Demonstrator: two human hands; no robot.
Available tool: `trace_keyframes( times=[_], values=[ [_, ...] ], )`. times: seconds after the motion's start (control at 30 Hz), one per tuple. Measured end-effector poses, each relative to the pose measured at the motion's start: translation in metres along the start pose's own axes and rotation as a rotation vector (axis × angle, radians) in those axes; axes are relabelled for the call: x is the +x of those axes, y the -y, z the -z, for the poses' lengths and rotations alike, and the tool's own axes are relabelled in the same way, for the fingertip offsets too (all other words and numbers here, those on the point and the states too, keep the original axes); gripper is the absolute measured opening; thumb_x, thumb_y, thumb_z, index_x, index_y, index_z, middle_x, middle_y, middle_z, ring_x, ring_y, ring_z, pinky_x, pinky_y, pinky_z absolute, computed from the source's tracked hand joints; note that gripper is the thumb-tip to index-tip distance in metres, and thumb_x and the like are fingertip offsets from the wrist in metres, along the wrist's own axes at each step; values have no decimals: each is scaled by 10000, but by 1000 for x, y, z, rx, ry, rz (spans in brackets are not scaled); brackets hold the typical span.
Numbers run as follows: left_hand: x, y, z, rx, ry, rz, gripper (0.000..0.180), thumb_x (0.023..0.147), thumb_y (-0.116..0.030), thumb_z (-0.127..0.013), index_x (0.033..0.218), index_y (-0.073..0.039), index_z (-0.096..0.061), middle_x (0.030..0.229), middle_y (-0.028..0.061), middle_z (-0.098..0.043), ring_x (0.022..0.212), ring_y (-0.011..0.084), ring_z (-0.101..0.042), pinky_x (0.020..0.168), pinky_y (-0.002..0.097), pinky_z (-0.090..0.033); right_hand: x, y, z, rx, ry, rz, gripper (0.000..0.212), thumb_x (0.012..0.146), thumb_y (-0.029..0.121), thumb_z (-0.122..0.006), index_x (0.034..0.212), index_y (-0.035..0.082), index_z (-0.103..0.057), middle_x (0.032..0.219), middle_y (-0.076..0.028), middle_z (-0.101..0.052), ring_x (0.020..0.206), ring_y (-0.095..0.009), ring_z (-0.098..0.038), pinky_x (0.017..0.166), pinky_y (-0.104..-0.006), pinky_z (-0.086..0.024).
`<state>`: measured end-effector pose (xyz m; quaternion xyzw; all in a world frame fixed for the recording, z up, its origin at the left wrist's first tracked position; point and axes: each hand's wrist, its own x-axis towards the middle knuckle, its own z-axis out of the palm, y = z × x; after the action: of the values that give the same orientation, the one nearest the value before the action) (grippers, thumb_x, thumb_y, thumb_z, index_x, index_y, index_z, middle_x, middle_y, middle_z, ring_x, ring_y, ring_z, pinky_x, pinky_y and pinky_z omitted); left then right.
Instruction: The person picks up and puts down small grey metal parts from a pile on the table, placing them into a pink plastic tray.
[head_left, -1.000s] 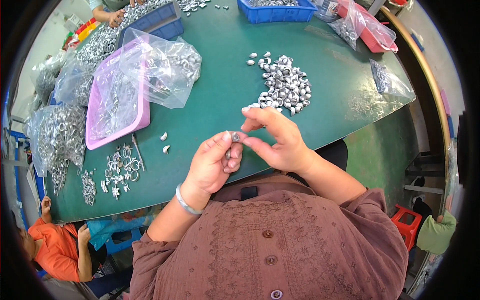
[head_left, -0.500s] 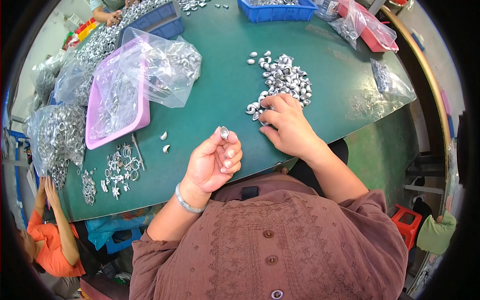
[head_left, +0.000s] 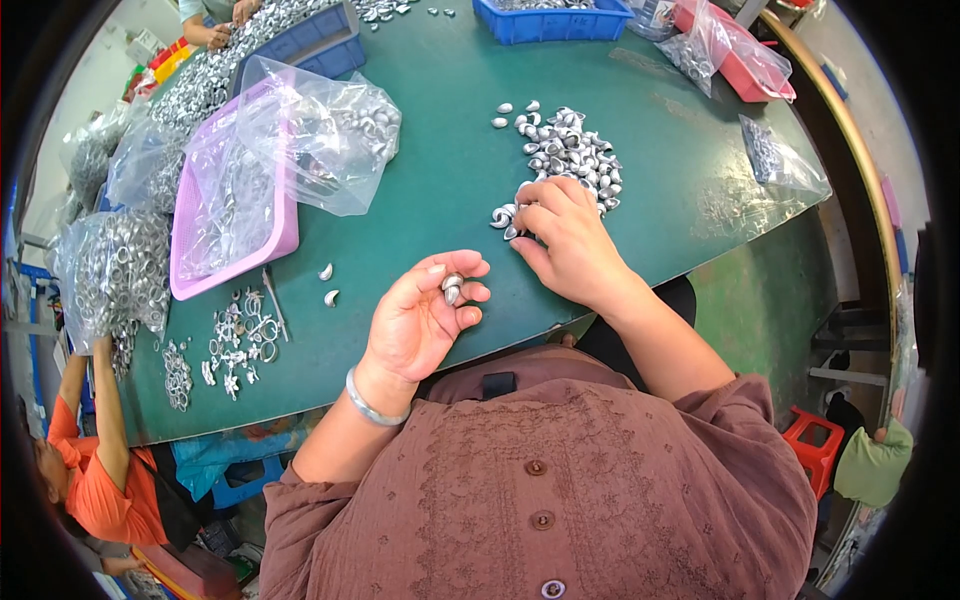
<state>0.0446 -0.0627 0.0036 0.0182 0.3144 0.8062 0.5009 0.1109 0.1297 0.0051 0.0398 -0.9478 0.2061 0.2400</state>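
Reaching across a dark green tabletop [head_left: 440, 150], the person's right hand [head_left: 565, 240] rests palm down at the near edge of a heap of small curved silver metal pieces [head_left: 568, 150] in the upper middle of the frame, fingertips pressed together on the loose pieces there; whether one is actually pinched between them cannot be told. The left hand [head_left: 420, 320], at the centre of the frame, is turned palm up with a silver bangle [head_left: 372, 405] on the wrist, its thumb and fingers closed around a small silver metal fitting [head_left: 452, 287] held just above the table edge. Two stray curved pieces [head_left: 328, 284] lie on the green surface to the left of that hand. Further left sits a shallow pink plastic tray [head_left: 235, 250] lined with a clear plastic bag [head_left: 320, 140] of metal parts, and below it a scatter of silver rings and clips [head_left: 240, 335]. Blue plastic bins [head_left: 560, 20] stand along the top edge. A second person in an orange shirt [head_left: 95, 490] appears at the lower left.
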Motion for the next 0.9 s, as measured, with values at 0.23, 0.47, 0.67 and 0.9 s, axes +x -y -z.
trace_keyframes(
  times=[0.23, 0.47, 0.67, 0.9],
  values=[
    [0, 2, 3, 108, -83, -1, 216, 850, -180, -484, 954, -4, -555, 872, 68, -563, 772, 162, -539, 632, 262, -451, 4, 2, -5, -78, 15, 11, 142, 660, 84, -639, 790, 51, -594, 971, -76, -521, 968, -251, -446, 842, -380, -331],
    [1, 0, -4, 218, -152, 40, 215, 870, -214, -491, 953, -24, -547, 748, 17, -528, 656, 107, -488, 547, 219, -395, 6, 4, -1, 278, 21, 34, 118, 658, 54, -644, 760, 59, -587, 946, -57, -545, 921, -240, -465, 814, -351, -362],
    [4, -1, -5, 193, -13, 160, 246, 866, -248, -515, 959, -22, -537, 708, 9, -509, 607, 83, -454, 497, 189, -359, 9, 14, 9, 642, 97, 94, 151, 669, 40, -651, 804, 76, -594, 947, -69, -565, 888, -234, -502, 774, -331, -402],
    [5, 0, -8, 56, 23, 153, 172, 871, -188, -516, 958, -43, -545, 720, -3, -505, 603, 69, -454, 509, 176, -376, 5, 21, 9, 685, 7, 16, 147, 691, 26, -638, 818, 46, -567, 896, -69, -564, 832, -211, -523, 733, -302, -414]
  ],
)
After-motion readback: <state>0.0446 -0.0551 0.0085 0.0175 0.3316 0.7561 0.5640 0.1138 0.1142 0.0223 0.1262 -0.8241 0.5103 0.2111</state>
